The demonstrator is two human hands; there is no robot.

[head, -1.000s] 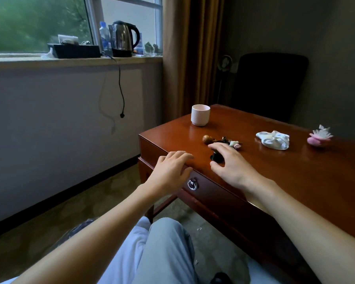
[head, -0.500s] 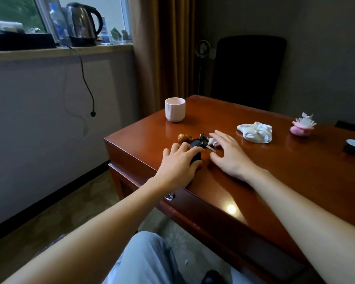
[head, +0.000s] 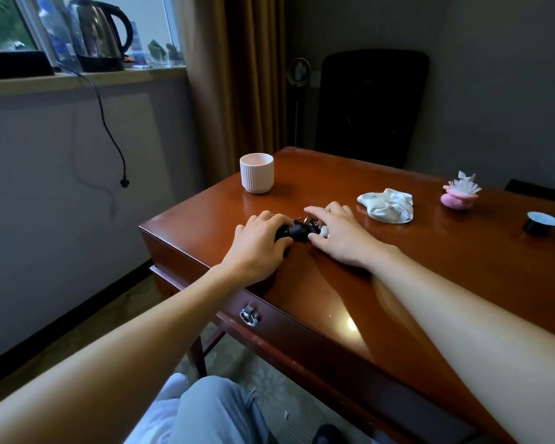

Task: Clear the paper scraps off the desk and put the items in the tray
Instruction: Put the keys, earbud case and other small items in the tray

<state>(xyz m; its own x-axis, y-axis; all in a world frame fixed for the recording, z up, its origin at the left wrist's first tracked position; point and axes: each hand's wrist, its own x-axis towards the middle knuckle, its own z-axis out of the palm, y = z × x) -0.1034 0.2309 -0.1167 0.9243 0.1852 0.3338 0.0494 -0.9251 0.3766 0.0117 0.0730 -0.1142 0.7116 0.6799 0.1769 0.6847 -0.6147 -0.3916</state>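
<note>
Two hands, left hand (head: 257,243) and right hand (head: 340,235), grips curled on keychain cluster (head: 297,230) near desk (head: 462,283) corner

A glossy reddish-brown wooden desk (head: 430,267) is being shown, with a ring-pull drawer in its front. Being carried on its top are a ribbed pale cup (head: 256,173) near the far left corner, a dark key bunch (head: 297,231) being covered by both hands, a crumpled white scrap (head: 386,205), a pink ornament (head: 459,195) and a small dark dish (head: 537,223) at the right edge.
</note>
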